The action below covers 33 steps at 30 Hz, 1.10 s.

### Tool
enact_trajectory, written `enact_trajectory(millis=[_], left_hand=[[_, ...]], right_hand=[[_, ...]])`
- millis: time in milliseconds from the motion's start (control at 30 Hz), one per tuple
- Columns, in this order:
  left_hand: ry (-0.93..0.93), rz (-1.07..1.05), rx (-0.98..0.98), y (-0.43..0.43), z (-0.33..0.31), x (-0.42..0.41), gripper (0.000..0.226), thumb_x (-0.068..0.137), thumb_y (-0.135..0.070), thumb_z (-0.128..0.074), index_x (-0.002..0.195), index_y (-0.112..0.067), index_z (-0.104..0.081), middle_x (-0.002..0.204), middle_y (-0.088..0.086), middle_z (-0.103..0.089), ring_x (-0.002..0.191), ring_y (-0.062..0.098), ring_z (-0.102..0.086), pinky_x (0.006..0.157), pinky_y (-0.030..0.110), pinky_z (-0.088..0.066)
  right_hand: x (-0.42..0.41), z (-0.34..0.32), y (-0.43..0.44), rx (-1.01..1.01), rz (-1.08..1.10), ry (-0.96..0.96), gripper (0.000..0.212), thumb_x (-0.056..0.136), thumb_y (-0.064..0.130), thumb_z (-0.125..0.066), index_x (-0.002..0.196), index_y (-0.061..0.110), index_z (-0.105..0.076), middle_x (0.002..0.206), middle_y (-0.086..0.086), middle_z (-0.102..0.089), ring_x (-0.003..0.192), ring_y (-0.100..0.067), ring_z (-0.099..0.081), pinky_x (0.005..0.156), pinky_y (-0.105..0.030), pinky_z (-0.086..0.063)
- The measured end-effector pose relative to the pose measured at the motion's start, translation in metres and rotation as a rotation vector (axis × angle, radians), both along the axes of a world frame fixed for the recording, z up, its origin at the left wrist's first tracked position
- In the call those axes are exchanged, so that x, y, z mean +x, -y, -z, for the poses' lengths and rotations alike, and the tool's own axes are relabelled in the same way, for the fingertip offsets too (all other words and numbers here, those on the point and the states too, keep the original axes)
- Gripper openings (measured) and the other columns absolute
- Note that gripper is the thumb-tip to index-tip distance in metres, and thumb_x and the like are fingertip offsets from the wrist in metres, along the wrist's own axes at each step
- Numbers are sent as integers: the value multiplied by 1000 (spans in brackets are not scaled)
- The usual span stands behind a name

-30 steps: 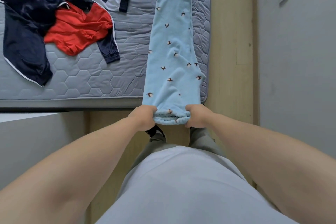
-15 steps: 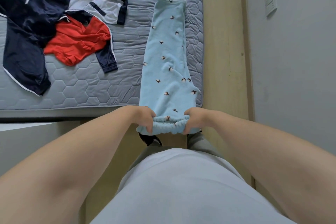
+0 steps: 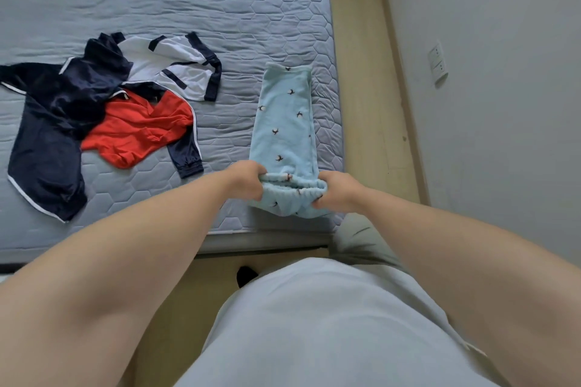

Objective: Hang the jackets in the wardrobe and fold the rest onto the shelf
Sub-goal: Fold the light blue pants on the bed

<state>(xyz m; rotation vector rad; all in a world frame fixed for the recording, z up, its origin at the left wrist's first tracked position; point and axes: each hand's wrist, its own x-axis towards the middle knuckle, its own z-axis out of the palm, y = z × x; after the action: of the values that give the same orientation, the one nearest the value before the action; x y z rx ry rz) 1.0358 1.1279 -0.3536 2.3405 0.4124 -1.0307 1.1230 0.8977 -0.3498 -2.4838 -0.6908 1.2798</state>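
Pale blue fleece trousers are seen laid lengthwise along the right edge of a grey quilted mattress, the legs folded together into one narrow strip that runs away from the person. The soft cloth is scattered with small dark motifs, each tipped with a white spot. The elasticated waistband, gathered into ridges, is gripped at one end by the left hand and at the other by the right hand, fingers curled round the fabric on both sides. Below the waistband a fold of the cloth is seen sagging, close to the mattress's near edge.

Well apart to the left, a heap of other clothes is spread on the mattress: a navy jacket piped in white, a red garment lying partly over it, and a white top banded in navy at the far side. Pale wooden floor is shown between the mattress and a grey wall, on which a white wall socket is fixed.
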Motion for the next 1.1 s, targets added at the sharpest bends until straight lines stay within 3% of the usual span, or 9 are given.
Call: enact_trajectory(millis=[133,300,400,533,700,833,933,1000,1100], left_hand=[[32,-100,9,-26,6,61,32,73,-13,-76,103,-19,-69,98,4,-67,87,22,-62,70,33,-52],[103,-287,29,-61,31,167,25,70,-15,-70,91,-26,-62,87,-5,-62,78,15,-58,56,25,-41],[116,-411,57,-79,58,243,28,74,-16,-61,96,-32,-58,89,-8,-62,79,13,-58,56,23,-41],[66,-501,145,-111,121,344,29,79,-15,-55,105,-24,-65,99,1,-66,91,23,-60,75,33,-51],[6,-373,251,-157,218,444,18,82,-16,-52,96,-24,-60,108,5,-62,98,28,-59,75,35,-46],[-25,-319,323,-180,285,479,32,88,-21,-48,116,-20,-63,123,6,-54,109,30,-56,92,42,-49],[-32,-270,353,-190,324,491,36,92,-23,-48,126,-18,-60,133,6,-48,121,31,-52,100,43,-45],[-15,-202,356,-195,342,498,35,92,-22,-49,126,-17,-59,137,5,-47,125,31,-49,101,44,-44],[24,-113,360,-207,359,506,34,93,-21,-51,125,-14,-59,143,4,-46,129,31,-46,102,45,-43]], right_hand=[[70,11,-25,41,5,5,31,80,31,-73,103,17,-58,101,-2,-64,94,-23,-61,79,-41,-55],[204,49,-75,121,-5,-28,46,82,30,-73,124,25,-56,111,2,-60,102,-22,-59,71,-27,-43],[293,90,-111,144,13,-97,37,81,27,-73,115,22,-58,104,-1,-64,94,-22,-62,66,-29,-49],[392,154,-157,124,-11,-212,34,82,28,-71,111,23,-54,99,0,-63,85,-19,-62,55,-26,-45],[482,251,-206,136,-19,-237,31,81,27,-70,109,20,-57,105,-2,-66,96,-23,-62,70,-30,-48],[519,317,-225,180,22,-284,18,79,22,-68,95,29,-62,89,9,-67,90,-16,-65,64,-25,-48],[535,353,-234,171,-10,-235,14,81,26,-70,84,30,-57,83,10,-63,89,-19,-64,73,-33,-55],[543,371,-239,161,-40,-185,12,81,31,-70,81,28,-59,93,3,-66,98,-22,-64,83,-37,-55],[549,390,-246,94,-107,-89,30,84,43,-67,106,23,-66,125,-9,-52,123,-28,-45,102,-43,-46]])
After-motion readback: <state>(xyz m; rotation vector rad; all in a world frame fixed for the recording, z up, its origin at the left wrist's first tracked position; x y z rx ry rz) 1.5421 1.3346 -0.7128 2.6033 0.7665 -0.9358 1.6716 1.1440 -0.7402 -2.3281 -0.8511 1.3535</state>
